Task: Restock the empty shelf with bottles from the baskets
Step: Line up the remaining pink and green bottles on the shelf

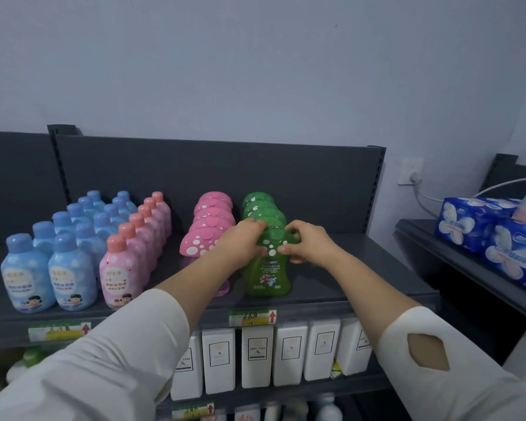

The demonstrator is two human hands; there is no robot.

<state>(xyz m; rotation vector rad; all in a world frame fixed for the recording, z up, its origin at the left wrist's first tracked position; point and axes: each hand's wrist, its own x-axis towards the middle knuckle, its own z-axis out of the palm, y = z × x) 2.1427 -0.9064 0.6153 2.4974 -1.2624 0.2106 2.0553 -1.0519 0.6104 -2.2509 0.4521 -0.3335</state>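
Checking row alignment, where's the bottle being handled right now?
Head view, centre: the green bottle heads its row on the shelf, gripped by the left hand and right hand, right of the pink bottles.

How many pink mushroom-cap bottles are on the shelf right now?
5 pink mushroom-cap bottles, one front-to-back row left of the green bottles: front, second, third, fourth, rear. Caps overlap, so another could be hidden behind.
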